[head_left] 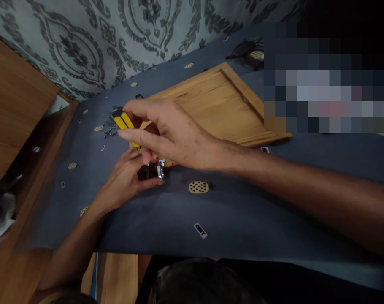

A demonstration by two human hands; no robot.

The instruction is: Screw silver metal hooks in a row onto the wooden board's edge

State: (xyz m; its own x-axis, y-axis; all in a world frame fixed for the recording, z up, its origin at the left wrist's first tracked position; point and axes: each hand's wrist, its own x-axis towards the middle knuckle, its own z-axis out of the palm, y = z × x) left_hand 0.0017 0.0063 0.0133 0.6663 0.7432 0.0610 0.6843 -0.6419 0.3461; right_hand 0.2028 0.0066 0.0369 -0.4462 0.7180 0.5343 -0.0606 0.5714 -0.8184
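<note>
My right hand is closed around the yellow and black handle of a screwdriver. Its shaft and tip are hidden behind my fingers. Lower down, my left hand curls at the near left corner of a wooden cabinet door. The left thumb touches a shiny metal hinge at the door's near edge, and the other fingers go out of sight under the right hand. The door lies flat, showing a recessed panel inside a raised frame.
A dark blue cloth with a pineapple print covers the surface. Small metal pieces lie left of the screwdriver handle. A dark object sits at the back right. A wooden cabinet side stands at left, a patterned wall behind.
</note>
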